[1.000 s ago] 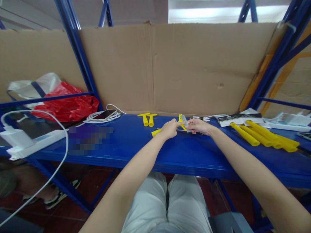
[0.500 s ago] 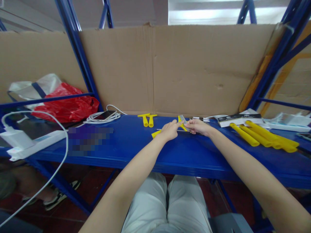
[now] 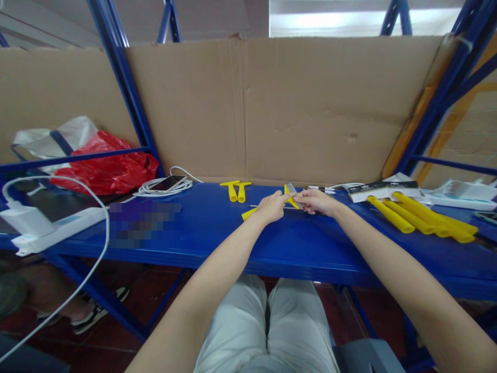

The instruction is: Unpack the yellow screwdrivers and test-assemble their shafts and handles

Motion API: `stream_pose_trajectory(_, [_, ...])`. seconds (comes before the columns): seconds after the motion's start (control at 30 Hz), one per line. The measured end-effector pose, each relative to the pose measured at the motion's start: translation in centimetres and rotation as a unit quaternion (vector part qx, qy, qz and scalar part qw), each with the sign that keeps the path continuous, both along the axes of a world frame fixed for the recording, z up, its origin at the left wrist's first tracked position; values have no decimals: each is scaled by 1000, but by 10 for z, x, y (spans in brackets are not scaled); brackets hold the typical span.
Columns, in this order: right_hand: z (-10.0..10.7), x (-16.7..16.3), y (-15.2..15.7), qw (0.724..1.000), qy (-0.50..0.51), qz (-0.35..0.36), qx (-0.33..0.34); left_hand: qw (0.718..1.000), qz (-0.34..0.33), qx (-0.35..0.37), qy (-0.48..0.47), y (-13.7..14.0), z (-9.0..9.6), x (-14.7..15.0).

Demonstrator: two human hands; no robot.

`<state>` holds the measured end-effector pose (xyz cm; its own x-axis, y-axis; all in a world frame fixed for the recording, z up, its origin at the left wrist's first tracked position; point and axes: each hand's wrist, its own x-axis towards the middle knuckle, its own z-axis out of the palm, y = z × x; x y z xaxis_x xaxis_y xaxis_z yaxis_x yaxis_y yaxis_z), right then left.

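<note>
My left hand (image 3: 272, 206) is closed round a yellow T-shaped handle (image 3: 248, 213). The butt of the handle sticks out behind the hand, and its yellow crosspiece shows between the two hands. A small greyish, see-through flat piece (image 3: 290, 189) lies against the crosspiece, pinched in the fingers of my right hand (image 3: 314, 201). My left index finger reaches over to this piece. Just behind the left hand, a thin rod-like thing (image 3: 252, 206) shows in part; the hands hide the rest. Two more yellow T-shaped handles (image 3: 233, 191) lie side by side farther back.
Several yellow tube-like handles (image 3: 423, 220) lie at right beside a black-and-white packet (image 3: 382, 190). Pens (image 3: 320, 189) lie behind my right hand. At left are a phone (image 3: 171, 183), a coiled white cable (image 3: 147, 192), a power strip (image 3: 77, 225) and a red bag (image 3: 112, 166). Cardboard (image 3: 310, 109) walls the back.
The hands stay at nearly the same spot. My right fingers have shifted slightly left along the flat piece. Nothing has been let go.
</note>
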<state>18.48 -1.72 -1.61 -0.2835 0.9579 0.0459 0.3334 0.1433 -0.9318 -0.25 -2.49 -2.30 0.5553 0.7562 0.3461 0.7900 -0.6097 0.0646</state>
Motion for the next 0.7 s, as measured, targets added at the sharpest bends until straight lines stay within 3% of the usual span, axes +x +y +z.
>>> stream_pose_trajectory(0.1, [4, 2, 1, 998, -8, -50, 36, 1000, 12, -4, -3, 1, 1, 1])
stream_pose_trajectory(0.17, [6, 7, 4, 987, -43, -125, 87, 1000, 20, -6, -5, 2, 1, 1])
stream_pose_trajectory(0.27, [6, 19, 11, 943, -158, -227, 185, 1000, 26, -12, -1, 2, 2, 0])
stream_pose_trajectory(0.37, [3, 32, 17, 894, -279, -264, 232, 999, 31, -19, 6, 2, 2, 0])
stream_pose_trajectory(0.47, [-1, 38, 21, 868, -364, -263, 210, 999, 33, -23, 12, 1, 2, 1])
stream_pose_trajectory(0.7, [-3, 31, 31, 858, -457, -206, 109, 999, 28, -18, 16, 1, 2, 2])
